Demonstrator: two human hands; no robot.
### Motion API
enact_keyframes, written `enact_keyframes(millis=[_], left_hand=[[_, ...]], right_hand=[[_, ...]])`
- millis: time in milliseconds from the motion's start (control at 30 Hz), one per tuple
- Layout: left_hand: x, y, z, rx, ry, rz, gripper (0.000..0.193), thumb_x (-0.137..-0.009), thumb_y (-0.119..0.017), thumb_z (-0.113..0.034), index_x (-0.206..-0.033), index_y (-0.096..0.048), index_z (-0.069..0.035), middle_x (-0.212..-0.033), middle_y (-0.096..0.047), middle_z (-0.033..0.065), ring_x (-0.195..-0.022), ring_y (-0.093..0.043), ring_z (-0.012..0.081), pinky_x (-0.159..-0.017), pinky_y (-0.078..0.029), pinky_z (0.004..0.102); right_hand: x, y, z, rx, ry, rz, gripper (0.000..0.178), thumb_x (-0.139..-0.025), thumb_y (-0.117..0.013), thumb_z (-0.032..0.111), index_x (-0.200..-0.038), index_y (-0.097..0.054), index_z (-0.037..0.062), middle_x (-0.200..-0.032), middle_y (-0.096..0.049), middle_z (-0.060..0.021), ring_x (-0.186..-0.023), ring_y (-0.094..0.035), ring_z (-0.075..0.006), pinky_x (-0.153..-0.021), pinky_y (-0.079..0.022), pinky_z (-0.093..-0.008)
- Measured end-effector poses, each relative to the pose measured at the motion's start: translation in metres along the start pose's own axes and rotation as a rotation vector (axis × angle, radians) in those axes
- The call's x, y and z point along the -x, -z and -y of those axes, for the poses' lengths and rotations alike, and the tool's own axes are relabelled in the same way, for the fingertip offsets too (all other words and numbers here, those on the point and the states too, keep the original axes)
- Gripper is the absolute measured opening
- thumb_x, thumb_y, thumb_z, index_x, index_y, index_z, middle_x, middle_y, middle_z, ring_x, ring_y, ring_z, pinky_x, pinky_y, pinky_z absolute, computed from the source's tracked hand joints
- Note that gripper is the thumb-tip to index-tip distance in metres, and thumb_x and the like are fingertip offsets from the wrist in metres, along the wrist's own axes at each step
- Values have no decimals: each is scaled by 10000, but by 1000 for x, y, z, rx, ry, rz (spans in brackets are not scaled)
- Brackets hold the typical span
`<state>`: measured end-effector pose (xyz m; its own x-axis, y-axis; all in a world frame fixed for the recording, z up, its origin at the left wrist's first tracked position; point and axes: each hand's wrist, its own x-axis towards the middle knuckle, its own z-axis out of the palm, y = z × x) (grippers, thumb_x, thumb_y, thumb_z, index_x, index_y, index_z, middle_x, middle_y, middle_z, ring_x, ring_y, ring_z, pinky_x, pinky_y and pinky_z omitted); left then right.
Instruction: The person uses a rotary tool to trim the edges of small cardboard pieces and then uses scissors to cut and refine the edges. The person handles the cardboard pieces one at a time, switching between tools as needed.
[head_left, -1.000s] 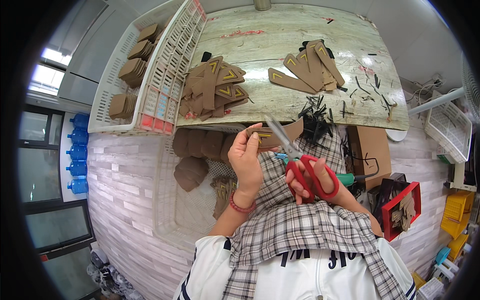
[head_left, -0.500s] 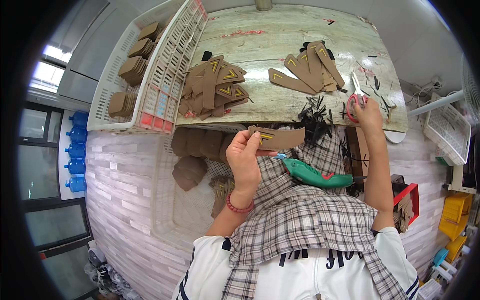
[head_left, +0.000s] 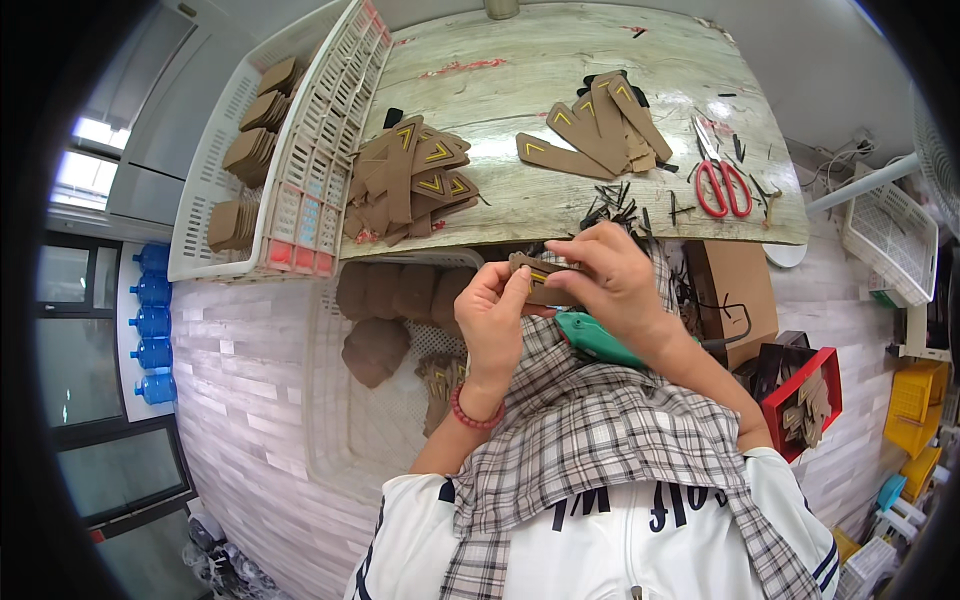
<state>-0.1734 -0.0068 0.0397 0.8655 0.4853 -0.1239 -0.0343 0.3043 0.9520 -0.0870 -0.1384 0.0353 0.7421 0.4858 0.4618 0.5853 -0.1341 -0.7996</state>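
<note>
My left hand (head_left: 492, 318) pinches a flat brown strip (head_left: 557, 292) with a yellow V mark, held just off the table's front edge above my lap. Over the strip's right part is my right hand (head_left: 622, 290), its thumb close against the strip and its bent index finger apart from the thumb. Part of the strip is hidden behind this hand. Red-handled scissors (head_left: 722, 188) lie on the table at the right, blades slightly apart. Below the hands, a green hand tool (head_left: 598, 342) rests on the checked apron, partly covered by my right forearm.
Brown strips lie in a heap (head_left: 415, 180) left and a fan (head_left: 595, 125) right. Black scraps (head_left: 618, 208) litter the front edge. A white crate (head_left: 325, 150) stands left, another basket (head_left: 345, 420) below. A red box (head_left: 835, 400) holds brown pieces at the right.
My right hand has let go of the scissors, leaving them on the table, and moved left to the brown strip. My left hand keeps its hold on the strip.
</note>
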Motion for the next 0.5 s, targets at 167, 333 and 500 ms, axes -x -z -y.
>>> enact_keyframes(millis=[167, 333, 500], left_hand=[[5, 0, 2, -68, -16, 24, 135, -938, -530, -59, -940, -614, 48, -816, -659, 83, -663, -642, 115, -547, -569, 251], [6, 0, 5, -82, -7, 41, 123, -938, -531, -43, -921, -605, 53, -774, -653, 69, -622, -637, 115, -541, -560, 250], [5, 2, 7, -206, -28, 73, 116, -935, -533, -41, -905, -601, 47, -758, -644, 57, -601, -624, 103, -518, -546, 233]], right_hand=[[1, -10, 2, 179, 209, -68, 207, -661, -735, 48, -860, -679, 47, -758, -570, -68, -703, -559, -239, -598, -465, -332], [-3, -5, 14, 477, 419, -15, 151, -630, -682, 36, -745, -585, 50, -728, -521, -71, -684, -523, -235, -594, -434, -330], [-4, -10, 11, 446, 416, -57, 149, -639, -661, 22, -706, -533, 59, -717, -495, -83, -689, -513, -259, -597, -428, -356]])
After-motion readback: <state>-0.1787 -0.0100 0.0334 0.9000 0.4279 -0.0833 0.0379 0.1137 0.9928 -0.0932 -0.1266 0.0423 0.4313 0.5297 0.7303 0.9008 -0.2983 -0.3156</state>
